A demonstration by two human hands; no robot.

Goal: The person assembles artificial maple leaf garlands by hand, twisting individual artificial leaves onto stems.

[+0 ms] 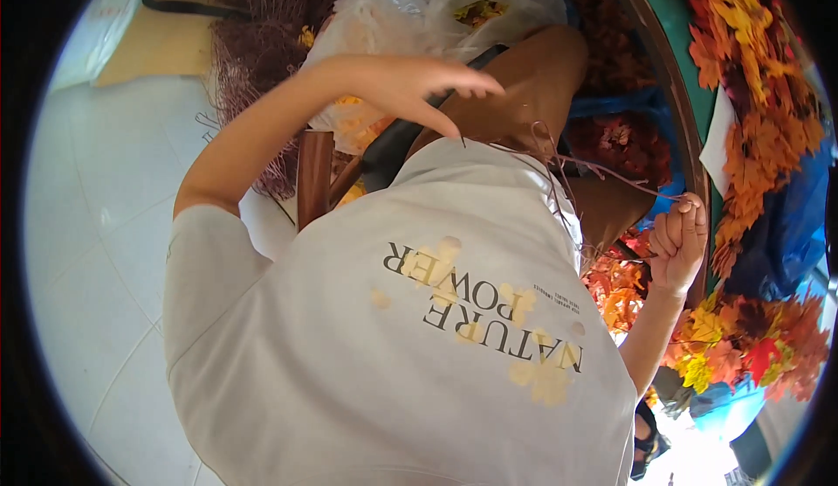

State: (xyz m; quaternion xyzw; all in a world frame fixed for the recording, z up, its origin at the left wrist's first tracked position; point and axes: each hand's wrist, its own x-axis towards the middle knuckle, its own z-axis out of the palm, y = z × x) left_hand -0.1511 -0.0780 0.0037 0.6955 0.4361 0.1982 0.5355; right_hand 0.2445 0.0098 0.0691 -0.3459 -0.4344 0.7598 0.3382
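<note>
My right hand (pixel 679 243) is closed, its thumb and fingers pinching one end of a thin, brownish branching twig (pixel 604 170). The twig stretches across my lap toward the left, with finer side shoots curling up and hanging down near its middle. Above my lap on the other side, my left hand (pixel 410 89) is open, thumb and fingers spread wide with nothing between them. Its thumb tip is close to the twig's far-left end; whether they touch I cannot tell.
A green-topped table (pixel 676 49) with a brown edge curves along the right, bearing orange and yellow artificial maple leaves (pixel 749 110). Red leaves (pixel 618 147) lie in blue plastic below it. A translucent plastic bag (pixel 375 14) and a heap of brown twigs (pixel 262 75) are at the far left.
</note>
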